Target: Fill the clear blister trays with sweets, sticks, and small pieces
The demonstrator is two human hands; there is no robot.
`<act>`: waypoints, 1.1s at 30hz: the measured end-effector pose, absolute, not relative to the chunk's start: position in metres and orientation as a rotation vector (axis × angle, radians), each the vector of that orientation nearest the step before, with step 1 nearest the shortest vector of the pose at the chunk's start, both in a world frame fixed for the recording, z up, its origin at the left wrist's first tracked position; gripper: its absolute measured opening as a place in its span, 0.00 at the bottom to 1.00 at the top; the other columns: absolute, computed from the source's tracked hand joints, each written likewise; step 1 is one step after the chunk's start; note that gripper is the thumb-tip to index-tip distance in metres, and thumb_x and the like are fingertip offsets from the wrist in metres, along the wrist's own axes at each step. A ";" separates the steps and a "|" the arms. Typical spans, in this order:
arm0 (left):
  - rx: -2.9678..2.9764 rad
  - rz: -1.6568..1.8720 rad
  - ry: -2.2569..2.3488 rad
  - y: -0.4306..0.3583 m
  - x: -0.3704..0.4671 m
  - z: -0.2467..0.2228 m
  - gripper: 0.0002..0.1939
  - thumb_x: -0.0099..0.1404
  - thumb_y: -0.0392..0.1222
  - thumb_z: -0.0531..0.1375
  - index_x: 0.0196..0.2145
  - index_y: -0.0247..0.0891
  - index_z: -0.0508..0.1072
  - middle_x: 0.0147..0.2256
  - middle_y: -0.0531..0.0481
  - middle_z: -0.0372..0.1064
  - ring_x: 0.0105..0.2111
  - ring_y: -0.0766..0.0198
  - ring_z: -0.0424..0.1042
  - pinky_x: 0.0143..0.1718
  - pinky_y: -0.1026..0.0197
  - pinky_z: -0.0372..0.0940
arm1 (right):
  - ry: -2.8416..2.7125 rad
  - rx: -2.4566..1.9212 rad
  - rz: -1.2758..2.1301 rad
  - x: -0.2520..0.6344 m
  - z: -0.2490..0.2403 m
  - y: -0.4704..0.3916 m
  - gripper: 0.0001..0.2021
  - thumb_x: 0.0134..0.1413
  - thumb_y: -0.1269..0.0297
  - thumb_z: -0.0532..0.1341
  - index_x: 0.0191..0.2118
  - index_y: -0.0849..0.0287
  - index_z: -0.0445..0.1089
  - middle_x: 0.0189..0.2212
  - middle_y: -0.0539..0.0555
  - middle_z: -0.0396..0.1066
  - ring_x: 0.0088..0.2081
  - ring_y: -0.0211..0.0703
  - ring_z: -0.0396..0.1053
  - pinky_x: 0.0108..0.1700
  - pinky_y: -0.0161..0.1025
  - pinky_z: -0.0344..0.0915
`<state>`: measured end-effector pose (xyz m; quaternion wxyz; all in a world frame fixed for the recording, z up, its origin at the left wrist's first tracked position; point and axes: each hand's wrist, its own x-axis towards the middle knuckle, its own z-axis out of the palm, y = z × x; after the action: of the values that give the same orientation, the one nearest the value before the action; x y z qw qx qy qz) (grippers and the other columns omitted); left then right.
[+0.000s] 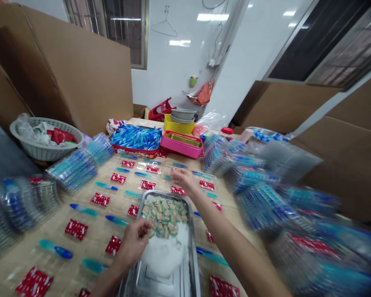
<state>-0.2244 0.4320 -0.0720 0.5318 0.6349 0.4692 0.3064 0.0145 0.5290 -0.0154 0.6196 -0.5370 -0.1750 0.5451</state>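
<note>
A metal tray (193, 243) lies in front of me, with many small striped blocks (163, 212) in pale green and orange heaped at its far end. White powder (162, 262) covers part of its near half. My left hand (135, 243) is over the tray's left rim, fingers curled in a pinch beside the blocks; whatever it holds is hidden. Past the tray's far right corner, my right hand (184, 180) reaches over the laid-out pieces, its fingers drawn together. A red patterned packet (178, 190) lies just below it. I cannot make out anything between those fingertips.
Rows of blue pens (83, 209) and red packets (76, 229) in clear plastic cover the table. Stacked clear packs line both sides, including a blurred stack (266, 206) at right. A basket of blue pens (136, 138) and a pink tray (181, 145) stand behind.
</note>
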 end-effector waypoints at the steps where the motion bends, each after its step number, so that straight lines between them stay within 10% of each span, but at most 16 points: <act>1: 1.563 0.730 1.124 0.433 -0.220 -0.072 0.04 0.50 0.35 0.56 0.26 0.36 0.70 0.23 0.53 0.64 0.25 0.66 0.65 0.26 0.66 0.59 | -0.541 -1.258 1.297 0.008 -0.020 0.503 0.14 0.31 0.74 0.71 0.27 0.63 0.66 0.20 0.46 0.67 0.23 0.35 0.65 0.24 0.30 0.63; 9: 2.114 0.686 1.182 0.432 -0.200 -0.072 0.27 0.46 0.20 0.48 0.42 0.35 0.71 0.41 0.44 0.69 0.42 0.59 0.68 0.46 0.56 0.62 | -2.020 -1.752 0.586 -0.022 -0.044 0.375 0.08 0.43 0.71 0.60 0.34 0.58 0.67 0.32 0.52 0.69 0.35 0.43 0.65 0.36 0.35 0.58; 33: 1.825 0.626 1.026 0.350 -0.226 -0.038 0.12 0.51 0.31 0.56 0.33 0.37 0.75 0.31 0.48 0.74 0.31 0.61 0.70 0.34 0.61 0.63 | -1.283 -1.286 1.284 -0.057 -0.060 0.304 0.06 0.46 0.64 0.60 0.30 0.60 0.70 0.19 0.45 0.64 0.23 0.35 0.59 0.26 0.31 0.53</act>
<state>-0.2257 0.3495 -0.0377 0.4602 0.7414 0.4169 0.2545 -0.0567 0.3035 -0.0596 0.4429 -0.5184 -0.5171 0.5174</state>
